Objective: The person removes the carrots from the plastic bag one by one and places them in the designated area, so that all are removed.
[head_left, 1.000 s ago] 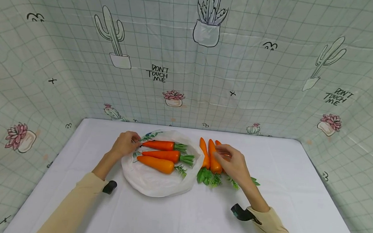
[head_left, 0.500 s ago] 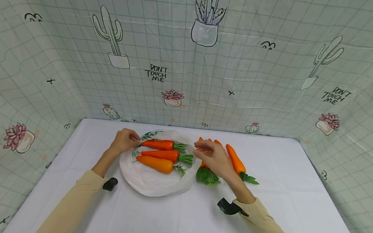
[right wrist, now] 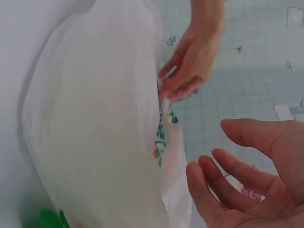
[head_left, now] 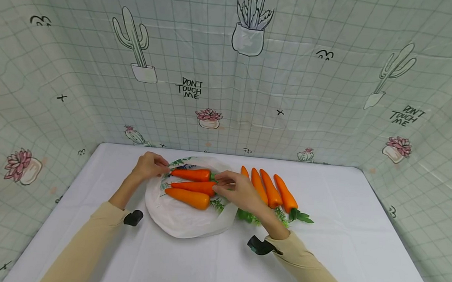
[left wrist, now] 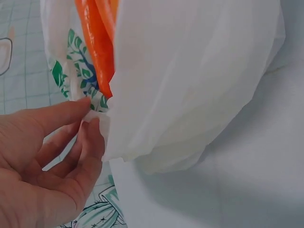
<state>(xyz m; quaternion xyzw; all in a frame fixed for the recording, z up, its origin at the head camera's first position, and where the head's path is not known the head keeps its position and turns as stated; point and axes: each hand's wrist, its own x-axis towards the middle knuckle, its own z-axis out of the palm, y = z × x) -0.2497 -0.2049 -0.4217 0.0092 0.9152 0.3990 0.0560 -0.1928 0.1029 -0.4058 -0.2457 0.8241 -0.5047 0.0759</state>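
Note:
A white plastic bag [head_left: 184, 227] with a green leaf print lies on the table with its mouth spread. Three orange carrots [head_left: 187, 198] lie in it, green tops pointing right. At its far left edge, my left hand [head_left: 150, 166] pinches the rim between thumb and fingers; the left wrist view shows the hand [left wrist: 52, 156] on the bag [left wrist: 190, 85] close to a carrot tip [left wrist: 102, 71]. Over the carrots' green tops is my right hand [head_left: 239, 191], partly hiding them. In the right wrist view this hand [right wrist: 256, 175] has loosely bent fingers and holds nothing.
Several more carrots [head_left: 272, 191] with leafy tops lie side by side on the white table [head_left: 343, 230], right of the bag. A fabric backdrop [head_left: 228, 82] with a grid and cactus drawings rises behind and on both sides.
My right hand has moved left, from above the loose carrots to over the bag's carrots, uncovering the loose ones. My left hand stays at the bag's rim, shifting slightly away from me.

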